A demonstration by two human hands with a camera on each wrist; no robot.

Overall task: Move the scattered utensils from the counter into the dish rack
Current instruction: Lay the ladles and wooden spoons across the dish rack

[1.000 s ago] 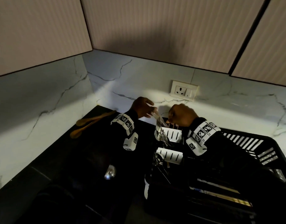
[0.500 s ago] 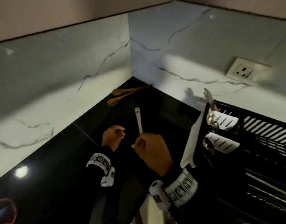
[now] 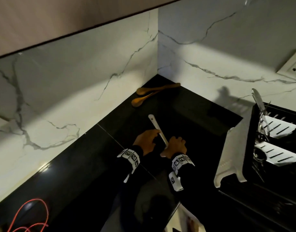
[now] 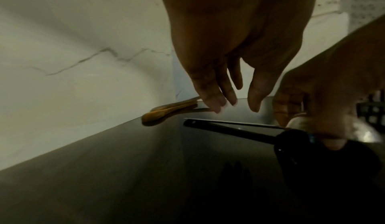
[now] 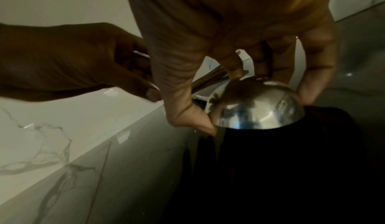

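Steel ladle [image 3: 158, 129] bowl-down on counter [image 3: 87, 164], two wooden spoons [image 3: 150, 95] in corner

No words, brand names or numbers can be read anywhere. The white wrist bands [image 3: 131, 156] carry only black-and-white square code markers, which hold no letters. The bowl of the steel ladle [image 5: 258, 105] bears a small stamped patch near its rim, too blurred to make out. The wall socket [image 3: 293, 65] shows no legible marking.
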